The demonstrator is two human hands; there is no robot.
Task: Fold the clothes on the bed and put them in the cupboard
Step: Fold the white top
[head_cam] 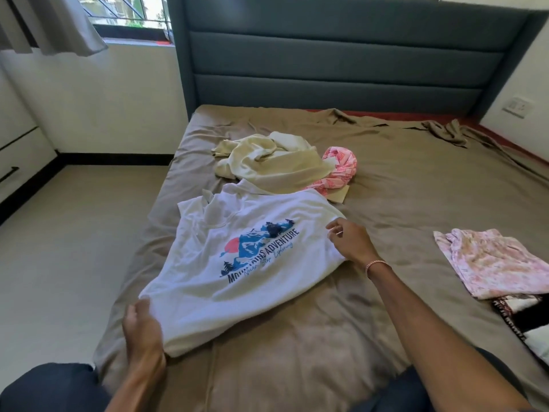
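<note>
White t-shirt (pixel 237 295) on brown bedsheet (pixel 395 191), teal headboard (pixel 341 58), beige floor (pixel 74 233)

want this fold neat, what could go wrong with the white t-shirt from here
The t-shirt lies by the left edge of the bed, where the left hand grips its hem; a pull might drag it off. Its collar end touches the cream garment, so folding could catch that. The right hand holds only one side, so the fold may skew.

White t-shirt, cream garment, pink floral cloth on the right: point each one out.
white t-shirt (pixel 258 251), head view, printed front.
cream garment (pixel 267 165), head view, crumpled middle.
pink floral cloth (pixel 493 263), head view, top layer.
</note>
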